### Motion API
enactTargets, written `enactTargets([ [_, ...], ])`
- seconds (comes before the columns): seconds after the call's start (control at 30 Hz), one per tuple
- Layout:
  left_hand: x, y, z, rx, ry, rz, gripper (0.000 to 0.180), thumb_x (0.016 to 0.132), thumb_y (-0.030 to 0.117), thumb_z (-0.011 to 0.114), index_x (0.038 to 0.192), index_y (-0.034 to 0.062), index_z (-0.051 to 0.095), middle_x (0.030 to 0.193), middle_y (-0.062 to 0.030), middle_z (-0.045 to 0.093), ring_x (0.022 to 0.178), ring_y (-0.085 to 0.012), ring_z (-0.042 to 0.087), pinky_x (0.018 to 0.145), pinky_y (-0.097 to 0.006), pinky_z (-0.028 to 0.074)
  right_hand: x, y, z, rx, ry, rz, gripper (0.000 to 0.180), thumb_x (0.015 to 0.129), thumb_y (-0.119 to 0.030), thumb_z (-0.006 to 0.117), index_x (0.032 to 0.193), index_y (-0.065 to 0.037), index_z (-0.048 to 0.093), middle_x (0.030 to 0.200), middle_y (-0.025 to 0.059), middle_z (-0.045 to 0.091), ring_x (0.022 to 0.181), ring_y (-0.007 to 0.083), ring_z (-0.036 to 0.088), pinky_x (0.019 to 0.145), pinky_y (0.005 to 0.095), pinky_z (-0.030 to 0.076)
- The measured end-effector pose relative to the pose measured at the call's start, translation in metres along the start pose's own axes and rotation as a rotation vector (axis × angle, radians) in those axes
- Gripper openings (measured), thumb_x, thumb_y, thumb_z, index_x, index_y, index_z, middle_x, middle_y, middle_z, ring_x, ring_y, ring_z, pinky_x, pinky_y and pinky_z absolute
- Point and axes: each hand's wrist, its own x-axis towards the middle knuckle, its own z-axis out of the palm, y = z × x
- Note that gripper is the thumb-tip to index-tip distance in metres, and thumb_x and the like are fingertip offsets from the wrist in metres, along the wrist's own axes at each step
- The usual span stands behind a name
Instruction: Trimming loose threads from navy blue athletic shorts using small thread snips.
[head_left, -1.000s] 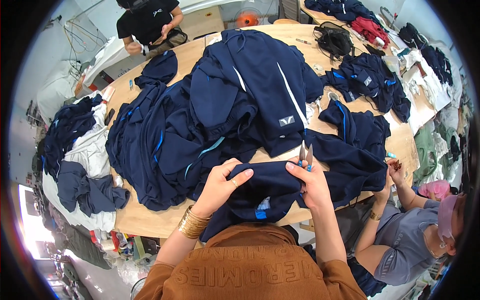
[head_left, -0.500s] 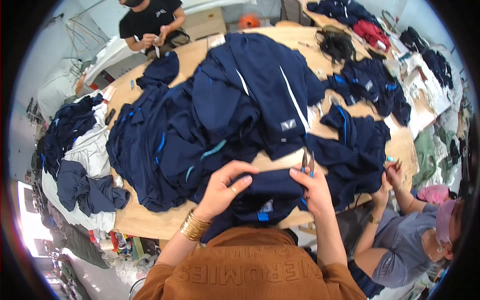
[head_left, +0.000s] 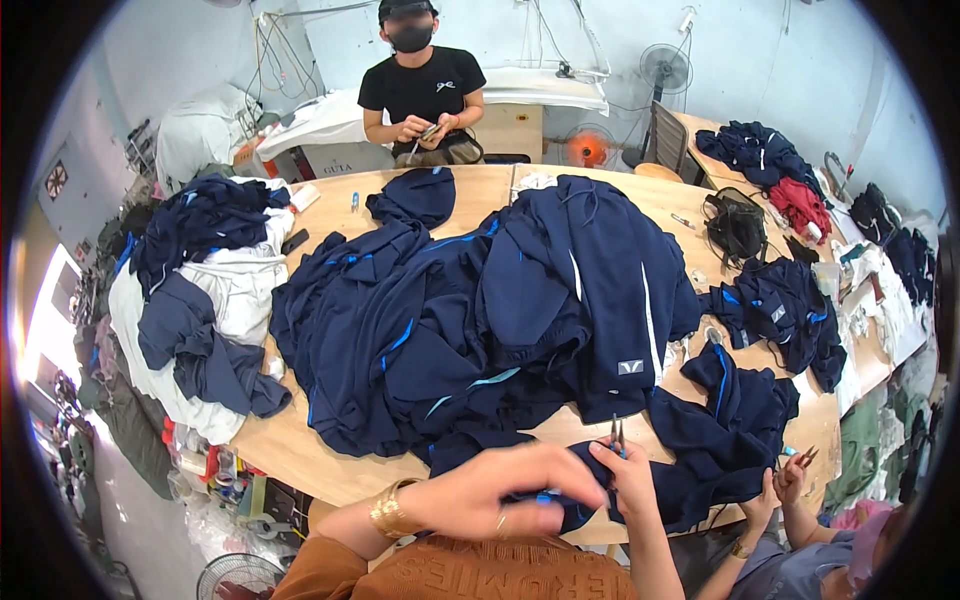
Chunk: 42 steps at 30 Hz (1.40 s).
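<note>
We see the snips [head_left: 617, 438] in the right hand [head_left: 630, 485], over the near side of the wooden table [head_left: 325, 472]. The blades point away from the wearer, and the long axis runs almost straight up our view, with the tips just below the hem of a white-striped garment [head_left: 612, 290]. We make out slim grey blades with a narrow gap between them and a little of the blue handles; the right fingers are closed around the rest.

We find the navy cloth [head_left: 574, 514] between the two hands, at the table's near edge. The left hand [head_left: 490, 488] covers much of it, so we cannot tell its long axis or which way it faces. What shows is dark and matt, with a bright blue patch [head_left: 547, 497] beside the left fingers. That hand is blurred, its fingers bent toward the right hand; we cannot tell whether they grip the cloth. We notice gold bracelets [head_left: 393, 511] on its wrist.

Beyond the hands lies a broad heap of navy garments [head_left: 400, 345], trimmed here and there in blue. The white-striped garment lies at its right side, long axis running away from us, its hem toward the wearer
</note>
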Motion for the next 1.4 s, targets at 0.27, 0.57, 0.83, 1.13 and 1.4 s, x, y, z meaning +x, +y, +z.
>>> enactTargets([
  [0.27,0.023,0.061,0.000,-0.405,-0.244,0.461,0.014,0.087,0.017,0.059,0.093,0.0044,0.061,0.091,-0.0083,0.062,0.078,-0.0209,0.058,0.070,-0.028,0.041,-0.003,-0.012,0.028,-0.109,-0.088,0.016,0.006,0.079,-0.012,0.066,0.081,-0.008,0.062,0.064,-0.0078,0.052,0.049,0.0001,0.041,0.042,0.0175,0.025],
  [0.57,-0.003,0.021,0.012,-0.090,-0.320,0.477,0.021,0.090,0.018,0.051,0.093,-0.0019,0.059,0.087,-0.0086,0.060,0.076,-0.0235,0.056,0.072,-0.034,0.044,-0.004,0.006,0.003,-0.066,-0.016,0.039,0.010,0.079,-0.013,0.067,0.084,-0.006,0.062,0.065,-0.0054,0.056,0.052,0.0025,0.047,0.044,0.0171,0.029],
  [0.83,-0.013,0.020,0.032,-0.196,-0.523,0.500,0.024,0.088,0.028,0.053,0.088,0.0057,0.061,0.087,-0.0106,0.059,0.081,-0.0285,0.056,0.072,-0.038,0.043,0.002,0.009,0.015,0.025,-0.120,0.091,0.014,0.080,-0.013,0.067,0.088,-0.003,0.062,0.072,-0.0022,0.059,0.063,0.0056,0.055,0.054,0.0180,0.041],
  [1.13,-0.012,-0.115,0.007,0.282,0.032,-0.434,0.044,0.074,0.026,0.071,0.109,0.0025,0.057,0.105,-0.0108,0.060,0.099,-0.0256,0.056,0.090,-0.032,0.039,-0.020,-0.005,0.019,0.191,-0.163,0.019,0.011,0.081,-0.012,0.065,0.089,-0.005,0.062,0.077,-0.0020,0.060,0.067,0.0050,0.056,0.059,0.0188,0.044],
  [1.4,-0.021,-0.109,0.008,-0.237,0.352,-0.524,0.016,0.090,0.018,0.055,0.085,0.0031,0.056,0.081,0.0067,0.050,0.078,-0.0027,0.044,0.071,-0.019,0.039,-0.015,-0.013,0.006,0.332,-0.018,0.006,0.009,0.081,-0.009,0.064,0.088,-0.005,0.062,0.079,0.0008,0.063,0.066,0.0078,0.059,0.057,0.0186,0.045],
])
